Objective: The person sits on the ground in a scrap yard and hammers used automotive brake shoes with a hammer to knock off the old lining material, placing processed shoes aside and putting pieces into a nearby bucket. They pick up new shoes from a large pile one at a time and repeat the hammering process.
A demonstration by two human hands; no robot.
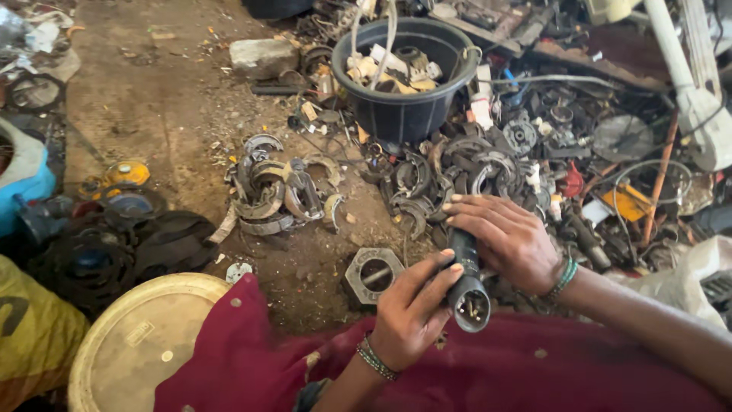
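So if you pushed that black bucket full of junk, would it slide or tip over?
The black bucket looks heaped with scrap pieces, so it is probably heavy and hard to slide on the dirt. Its wide body suggests it would not tip easily. The parts piled against its base would likely block it.

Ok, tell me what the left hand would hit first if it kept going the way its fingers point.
The left hand points up-right across the black cylindrical plug it holds; straight on, it would likely meet the right hand first, though depth is unclear.

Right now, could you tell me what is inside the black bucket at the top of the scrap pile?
The black bucket holds pale, cream-coloured scrap pieces and a dark round part. Pale straps hang over it. Anything deeper is covered by those pieces and the bucket's wall.
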